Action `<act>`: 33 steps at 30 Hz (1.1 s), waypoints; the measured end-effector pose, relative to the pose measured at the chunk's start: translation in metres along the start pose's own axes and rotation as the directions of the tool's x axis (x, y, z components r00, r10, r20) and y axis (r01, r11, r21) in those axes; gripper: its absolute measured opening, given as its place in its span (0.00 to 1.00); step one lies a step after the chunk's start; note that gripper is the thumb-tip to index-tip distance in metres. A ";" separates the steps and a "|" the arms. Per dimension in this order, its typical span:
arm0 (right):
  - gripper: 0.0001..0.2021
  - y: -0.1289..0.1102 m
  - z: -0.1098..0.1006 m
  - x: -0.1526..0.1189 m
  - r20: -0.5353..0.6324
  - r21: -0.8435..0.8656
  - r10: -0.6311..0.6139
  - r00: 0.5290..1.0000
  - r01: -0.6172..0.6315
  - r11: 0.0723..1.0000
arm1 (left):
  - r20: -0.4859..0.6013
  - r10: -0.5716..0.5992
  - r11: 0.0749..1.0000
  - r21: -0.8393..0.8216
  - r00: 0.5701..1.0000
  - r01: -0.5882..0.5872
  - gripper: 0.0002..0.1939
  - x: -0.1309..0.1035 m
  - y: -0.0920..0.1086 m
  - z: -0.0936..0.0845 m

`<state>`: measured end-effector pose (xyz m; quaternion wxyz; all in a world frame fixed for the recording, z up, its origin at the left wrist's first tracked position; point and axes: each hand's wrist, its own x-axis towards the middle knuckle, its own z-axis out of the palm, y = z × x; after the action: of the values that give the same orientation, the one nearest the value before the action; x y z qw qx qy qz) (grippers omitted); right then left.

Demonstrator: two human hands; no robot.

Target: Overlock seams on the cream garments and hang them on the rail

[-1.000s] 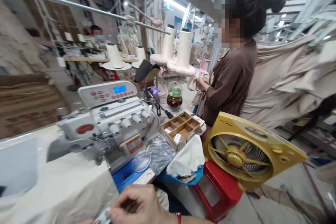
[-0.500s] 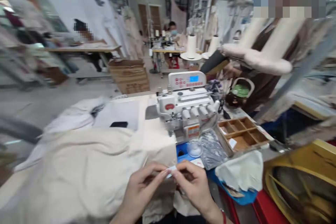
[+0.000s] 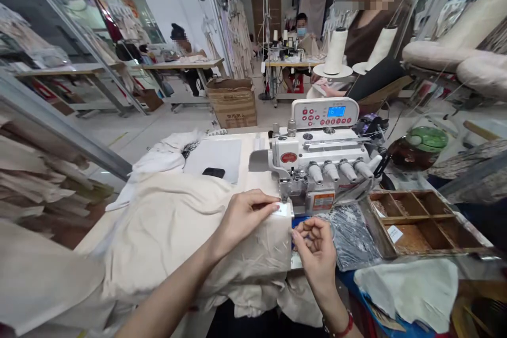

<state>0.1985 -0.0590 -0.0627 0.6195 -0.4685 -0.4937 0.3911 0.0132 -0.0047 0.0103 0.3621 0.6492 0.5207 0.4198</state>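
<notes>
My left hand (image 3: 247, 216) pinches a small white label (image 3: 282, 209) between thumb and fingers, just in front of the needle area of a white sewing machine (image 3: 317, 156). Beneath the label lies beige fabric (image 3: 178, 222), which spreads left over the table and hangs over its front edge. My right hand (image 3: 317, 245) is at the fabric's right edge, its fingers curled and thumb near the index finger; it seems to grip the cloth edge, though the contact is partly hidden.
A wooden compartment tray (image 3: 425, 222) and a plastic-wrapped dark packet (image 3: 352, 237) lie to the right. A black phone (image 3: 214, 172) rests behind the fabric. White cloth (image 3: 412, 285) sits at the lower right. Beyond the machine stand thread cones (image 3: 336, 53), a cardboard box (image 3: 233, 103) and several people.
Both hands were together in front of me on the label. Now my left hand has carried it forward to the machine, and my right hand has separated from it. The view has turned left.
</notes>
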 end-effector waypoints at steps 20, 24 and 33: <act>0.08 0.017 0.009 -0.017 0.033 -0.144 -0.067 0.997 0.071 0.987 | -0.070 0.123 0.985 0.127 0.990 -0.114 0.02 0.013 -0.005 0.009; 0.03 0.010 0.004 -0.013 0.207 -0.192 -0.092 0.974 0.132 0.972 | -0.070 0.500 0.840 0.283 0.863 -0.464 0.02 0.005 -0.013 0.004; 0.15 0.007 0.007 -0.004 0.338 0.073 0.296 0.893 -0.338 0.938 | 0.106 0.671 0.657 0.374 0.734 -0.654 0.10 -0.007 -0.026 -0.002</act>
<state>0.1903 -0.0597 -0.0700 0.4874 -0.4315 -0.4785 0.5893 0.0011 -0.0068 -0.0138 0.0382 0.8431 0.3278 0.4247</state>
